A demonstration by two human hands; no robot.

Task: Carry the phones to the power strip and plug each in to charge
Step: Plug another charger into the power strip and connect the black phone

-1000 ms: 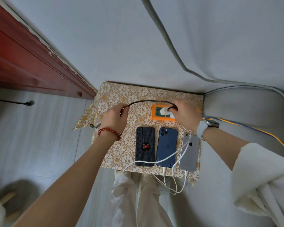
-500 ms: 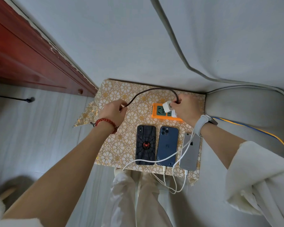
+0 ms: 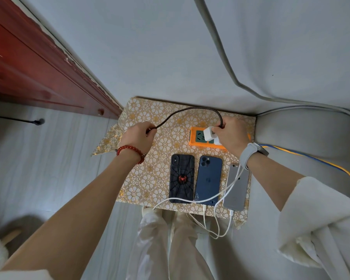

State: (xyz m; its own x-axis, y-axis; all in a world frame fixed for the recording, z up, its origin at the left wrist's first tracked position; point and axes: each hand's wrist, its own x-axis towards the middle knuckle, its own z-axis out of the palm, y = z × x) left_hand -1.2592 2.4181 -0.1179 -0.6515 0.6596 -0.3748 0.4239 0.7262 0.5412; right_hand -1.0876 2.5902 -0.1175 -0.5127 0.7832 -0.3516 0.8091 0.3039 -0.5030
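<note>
— Where are the phones?

— Three of them lie face down in a row on the table, in the lower middle of the frame. From picture left: the black spider-web phone, the blue phone touching its side, and the silver phone just beside that one.

— Are any wired up?

— White cables run to the bottom ends of the blue and silver phones and loop off the table's near edge. One white cable crosses the lower part of the blue phone toward the bottom of the black one; whether it is seated there I cannot tell.

— And the power strip?

— The orange power strip with its green face sits above the phones, toward the upper right of the table, partly under the right hand.

— What are the hands doing?

— The right hand, a pale watch on its wrist, is pinched on a white charger held right over the strip's sockets; whether its prongs are in I cannot tell. The left hand, with a red bead bracelet, is closed round the other end of a dark braided cable, which arches above the table from that fist to the charger.
</note>
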